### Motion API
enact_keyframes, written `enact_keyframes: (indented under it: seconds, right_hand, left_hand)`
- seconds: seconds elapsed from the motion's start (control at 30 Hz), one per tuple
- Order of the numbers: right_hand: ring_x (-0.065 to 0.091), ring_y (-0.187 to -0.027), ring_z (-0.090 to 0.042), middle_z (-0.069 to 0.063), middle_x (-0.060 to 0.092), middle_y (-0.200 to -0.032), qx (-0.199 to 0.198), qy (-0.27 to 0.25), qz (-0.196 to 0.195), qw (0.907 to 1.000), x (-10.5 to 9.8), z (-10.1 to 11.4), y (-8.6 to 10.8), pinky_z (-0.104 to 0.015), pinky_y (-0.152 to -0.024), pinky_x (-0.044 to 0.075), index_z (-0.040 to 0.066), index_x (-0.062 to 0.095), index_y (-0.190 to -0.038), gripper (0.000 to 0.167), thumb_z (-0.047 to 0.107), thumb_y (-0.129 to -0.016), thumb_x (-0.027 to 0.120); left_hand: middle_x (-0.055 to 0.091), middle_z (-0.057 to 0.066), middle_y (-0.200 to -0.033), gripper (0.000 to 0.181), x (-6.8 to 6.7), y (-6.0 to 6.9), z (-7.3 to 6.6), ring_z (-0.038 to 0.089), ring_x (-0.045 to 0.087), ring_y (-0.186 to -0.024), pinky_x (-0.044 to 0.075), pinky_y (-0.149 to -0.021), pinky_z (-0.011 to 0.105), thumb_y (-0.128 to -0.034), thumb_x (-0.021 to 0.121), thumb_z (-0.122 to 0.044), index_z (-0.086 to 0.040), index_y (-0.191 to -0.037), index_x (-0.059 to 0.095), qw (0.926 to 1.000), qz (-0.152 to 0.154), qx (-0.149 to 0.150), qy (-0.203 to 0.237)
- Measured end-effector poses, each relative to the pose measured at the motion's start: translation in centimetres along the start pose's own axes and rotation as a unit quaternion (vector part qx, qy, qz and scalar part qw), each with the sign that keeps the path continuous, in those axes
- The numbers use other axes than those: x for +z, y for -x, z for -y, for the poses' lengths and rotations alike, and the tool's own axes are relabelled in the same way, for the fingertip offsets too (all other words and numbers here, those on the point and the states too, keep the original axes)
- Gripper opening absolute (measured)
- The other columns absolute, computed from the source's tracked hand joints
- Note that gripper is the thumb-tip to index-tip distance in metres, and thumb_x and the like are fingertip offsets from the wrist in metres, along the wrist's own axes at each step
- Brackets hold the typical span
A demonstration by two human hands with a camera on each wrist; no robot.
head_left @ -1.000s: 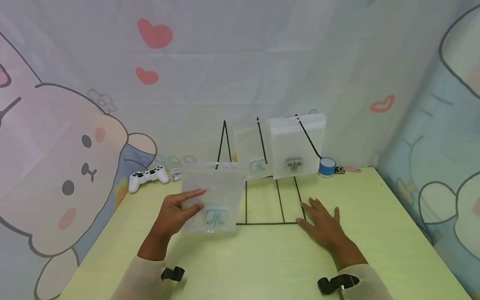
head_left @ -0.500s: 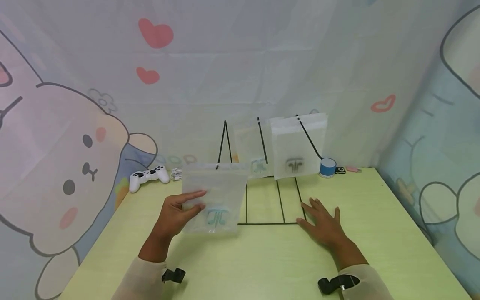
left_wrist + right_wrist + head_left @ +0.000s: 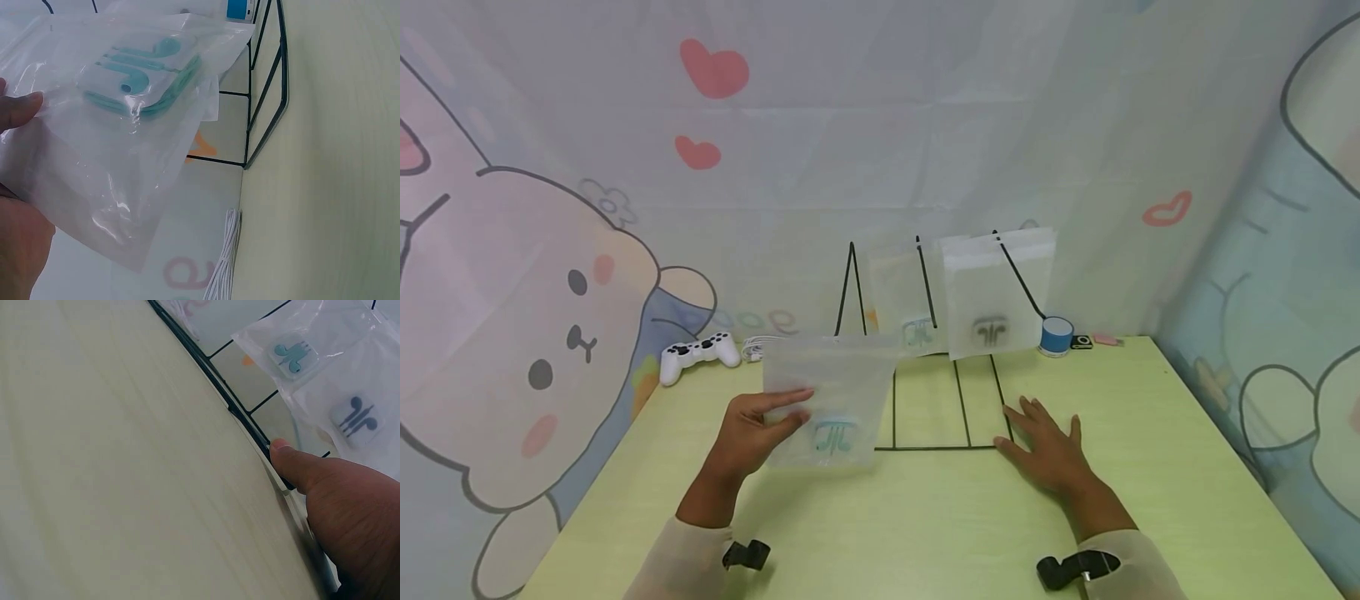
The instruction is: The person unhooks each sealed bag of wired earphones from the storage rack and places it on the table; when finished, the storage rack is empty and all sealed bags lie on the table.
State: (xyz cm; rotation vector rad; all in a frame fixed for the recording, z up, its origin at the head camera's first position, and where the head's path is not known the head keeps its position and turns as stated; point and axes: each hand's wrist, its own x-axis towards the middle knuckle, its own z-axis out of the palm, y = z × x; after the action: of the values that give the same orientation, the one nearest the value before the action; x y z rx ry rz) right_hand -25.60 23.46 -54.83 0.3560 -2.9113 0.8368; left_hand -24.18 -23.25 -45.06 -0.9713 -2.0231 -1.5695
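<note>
In the head view my left hand (image 3: 747,433) pinches the left side of a translucent bag (image 3: 857,379) between thumb and fingers. Teal earphones in a case (image 3: 134,75) show through the bag in the left wrist view. The bag is upright in front of the left prong (image 3: 845,287) of a black wire rack (image 3: 925,448), hiding the prong's lower end. My right hand (image 3: 1048,450) lies with spread fingers at the rack's right front corner, its thumb (image 3: 287,456) touching the wire.
Two other places on the rack bear bags: one with teal earphones (image 3: 917,332), one with dark earphones (image 3: 990,331). Behind left are a white controller (image 3: 700,354) and white cable (image 3: 756,347); at right, a blue cylinder (image 3: 1056,335), a small black device (image 3: 1082,342) and a pink item (image 3: 1105,339).
The held bag's top edge has dropped slightly, and the tip of the left prong that showed over it is now hidden. My right hand has stayed in place.
</note>
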Motion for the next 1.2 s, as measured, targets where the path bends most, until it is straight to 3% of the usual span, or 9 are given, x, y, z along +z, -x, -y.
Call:
enact_keyframes:
  seconds: [0.17,0.33,0.4,0.57,0.77,0.97,1.2]
  right_hand:
    - [0.025,-0.167,-0.048,-0.021,0.035,-0.177,-0.001,-0.001,-0.001,1.0000,0.0,0.0,0.0,-0.088,-0.121,-0.006,0.017,0.049,-0.166,0.071,0.058,-0.109,0.058]
    - [0.025,-0.167,-0.049,-0.021,0.035,-0.177,-0.004,-0.004,-0.004,1.0000,0.2,-0.2,-0.1,-0.088,-0.122,-0.006,0.016,0.049,-0.166,0.071,0.057,-0.109,0.059]
    - [0.025,-0.167,-0.048,-0.021,0.035,-0.177,-0.004,-0.005,-0.004,1.0000,0.2,-0.2,-0.1,-0.088,-0.122,-0.006,0.016,0.050,-0.166,0.071,0.057,-0.109,0.059]
    - [0.026,-0.166,-0.048,-0.021,0.036,-0.177,-0.005,-0.003,-0.007,1.0000,0.1,-0.1,-0.1,-0.088,-0.121,-0.006,0.016,0.050,-0.165,0.070,0.057,-0.109,0.059]
    - [0.026,-0.166,-0.050,-0.023,0.036,-0.176,-0.005,-0.011,-0.004,0.9999,0.3,0.0,0.0,-0.089,-0.121,-0.006,0.015,0.051,-0.165,0.071,0.056,-0.108,0.060]
    - [0.025,-0.167,-0.049,-0.021,0.035,-0.177,-0.002,-0.007,-0.003,1.0000,0.2,-0.2,-0.2,-0.088,-0.122,-0.007,0.016,0.049,-0.166,0.072,0.058,-0.108,0.059]
    - [0.025,-0.166,-0.049,-0.022,0.035,-0.177,-0.003,-0.001,-0.002,1.0000,0.2,-0.4,-0.2,-0.088,-0.121,-0.007,0.015,0.049,-0.166,0.071,0.057,-0.109,0.059]
  left_hand:
    - [0.081,-0.010,-0.125,0.045,-0.2,0.2,0.5,-0.002,0.074,-0.119,0.058,-0.100,0.015,-0.0857,0.076,0.023,-0.002,-0.123,0.083,0.9999,0.010,-0.006,-0.006]
    - [0.080,-0.012,-0.127,0.042,-0.5,0.3,0.6,-0.004,0.072,-0.122,0.056,-0.101,0.014,-0.0875,0.079,0.017,0.000,-0.125,0.081,0.9986,0.015,-0.043,-0.027]
    - [0.079,-0.007,-0.130,0.041,-0.6,0.2,0.6,-0.006,0.070,-0.122,0.056,-0.101,0.013,-0.0882,0.081,0.013,0.000,-0.127,0.080,0.9965,0.016,-0.068,-0.044]
    - [0.074,0.017,-0.141,0.046,-0.7,-0.1,0.8,-0.007,0.068,-0.120,0.057,-0.095,0.014,-0.0914,0.084,0.002,-0.004,-0.136,0.077,0.9859,0.029,-0.152,-0.065]
    - [0.063,0.025,-0.153,0.058,-1.0,-0.2,2.0,0.001,0.069,-0.115,0.061,-0.090,0.021,-0.0919,0.085,-0.003,-0.006,-0.148,0.069,0.9715,0.046,-0.231,-0.026]
    - [0.057,0.023,-0.161,0.067,-1.8,-0.7,3.9,0.009,0.070,-0.119,0.063,-0.093,0.027,-0.0933,0.085,-0.007,-0.012,-0.156,0.061,0.9584,0.063,-0.278,0.016]
    - [0.051,0.027,-0.163,0.077,-2.5,-1.6,5.3,0.015,0.071,-0.118,0.066,-0.092,0.035,-0.0902,0.083,0.002,-0.010,-0.161,0.054,0.9402,0.051,-0.326,0.086]
